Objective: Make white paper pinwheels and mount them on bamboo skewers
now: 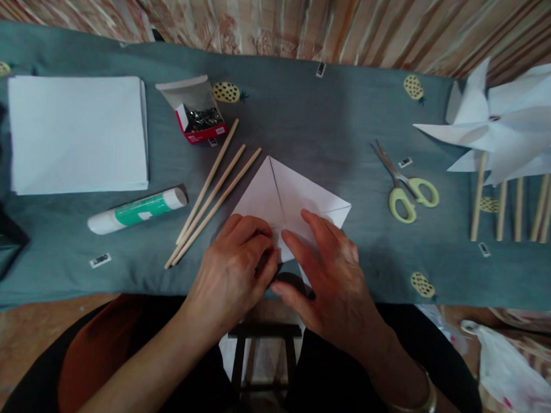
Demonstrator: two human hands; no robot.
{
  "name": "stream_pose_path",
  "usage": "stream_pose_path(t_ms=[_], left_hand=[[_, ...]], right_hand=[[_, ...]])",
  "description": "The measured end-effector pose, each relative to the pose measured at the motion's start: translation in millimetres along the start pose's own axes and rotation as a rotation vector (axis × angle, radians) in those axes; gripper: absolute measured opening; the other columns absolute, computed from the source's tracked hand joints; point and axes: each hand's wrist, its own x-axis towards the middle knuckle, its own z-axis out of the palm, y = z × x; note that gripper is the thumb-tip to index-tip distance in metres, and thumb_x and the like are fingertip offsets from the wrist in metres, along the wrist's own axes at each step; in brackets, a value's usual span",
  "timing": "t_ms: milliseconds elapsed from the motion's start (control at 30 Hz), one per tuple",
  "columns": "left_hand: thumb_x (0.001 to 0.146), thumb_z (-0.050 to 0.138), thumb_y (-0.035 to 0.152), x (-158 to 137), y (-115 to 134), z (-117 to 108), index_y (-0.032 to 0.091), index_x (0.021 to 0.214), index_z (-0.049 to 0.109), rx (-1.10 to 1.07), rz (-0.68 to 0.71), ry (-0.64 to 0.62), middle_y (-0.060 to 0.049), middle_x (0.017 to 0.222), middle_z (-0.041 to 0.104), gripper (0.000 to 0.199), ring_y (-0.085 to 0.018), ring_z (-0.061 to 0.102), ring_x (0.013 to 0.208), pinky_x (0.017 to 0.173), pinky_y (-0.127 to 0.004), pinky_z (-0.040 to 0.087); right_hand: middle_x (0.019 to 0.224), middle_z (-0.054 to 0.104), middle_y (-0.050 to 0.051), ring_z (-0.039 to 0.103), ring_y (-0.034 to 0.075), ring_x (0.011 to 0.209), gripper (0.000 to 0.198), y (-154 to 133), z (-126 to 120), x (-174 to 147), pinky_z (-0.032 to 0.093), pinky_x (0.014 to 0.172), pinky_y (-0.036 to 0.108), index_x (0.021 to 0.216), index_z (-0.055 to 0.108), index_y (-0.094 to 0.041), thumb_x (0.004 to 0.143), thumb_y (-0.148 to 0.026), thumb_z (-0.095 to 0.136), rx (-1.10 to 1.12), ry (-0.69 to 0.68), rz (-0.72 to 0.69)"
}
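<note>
A white square of paper [298,192] with slits or creases running in from its corners lies at the table's front edge. My left hand [239,263] has its fingers curled and pinched on the paper's near left side, where a corner appears bent inward. Over the near right part is my right hand [327,269], its fingers apart and its fingertips on or just above the paper. Three thin wooden sticks [212,194] lie left of the paper. Scissors with pale green handles [404,188] rest to the right.
A stack of white paper [80,134] lies at the left, with a green and white glue stick [138,211] below it. An open red and white box [198,115] holds small dark metal pieces. Several paper pinwheels [502,131] on sticks lie at the right, on the grey-green tablecloth [343,118].
</note>
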Motion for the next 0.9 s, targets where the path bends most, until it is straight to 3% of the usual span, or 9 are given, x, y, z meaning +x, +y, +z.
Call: stream_pose_path(t_ms=[400,600,733,833,900], left_hand=[[0.087,0.055,0.017,2,0,-2,0.016,0.075,0.064,-0.003,-0.010,-0.018,-0.006,0.088,0.064,0.015,-0.019,0.058,0.083,0.074,-0.034,0.052],[0.087,0.054,0.017,1,-1,0,0.015,0.074,0.064,-0.006,-0.005,-0.016,-0.007,0.087,0.064,0.016,-0.020,0.058,0.083,0.074,-0.036,0.053],[0.086,0.056,0.019,0,-2,1,0.015,0.076,0.064,-0.004,0.001,-0.005,-0.007,0.089,0.064,0.014,-0.021,0.058,0.084,0.076,-0.038,0.053],[0.088,0.054,0.018,0,-1,-1,0.013,0.078,0.065,0.005,-0.001,-0.025,-0.010,0.091,0.063,0.015,-0.023,0.059,0.086,0.078,-0.040,0.053],[0.089,0.052,0.015,1,1,-3,0.010,0.080,0.066,0.009,-0.012,-0.053,-0.013,0.092,0.063,0.018,-0.024,0.059,0.088,0.080,-0.041,0.053]], right_hand=[[0.148,0.037,0.021,0.031,0.035,0.139,0.054,-2,3,7,0.034,0.106,0.056,0.129,0.052,-0.015,0.091,-0.053,0.048,0.061,0.013,0.052],[0.150,0.036,0.019,0.022,0.035,0.144,0.047,-1,4,9,0.029,0.108,0.059,0.125,0.054,-0.016,0.093,-0.050,0.046,0.078,0.041,0.049],[0.151,0.036,0.016,0.026,0.031,0.144,0.042,8,-3,10,0.029,0.111,0.056,0.126,0.055,-0.017,0.096,-0.043,0.041,0.150,0.080,0.039],[0.149,0.040,0.015,0.034,0.027,0.141,0.042,20,-10,16,0.031,0.112,0.050,0.134,0.049,-0.017,0.098,-0.035,0.040,0.122,0.156,0.140],[0.148,0.041,0.021,0.035,0.028,0.140,0.046,29,-13,23,0.031,0.113,0.047,0.139,0.045,-0.008,0.098,-0.029,0.040,0.046,0.147,0.233]])
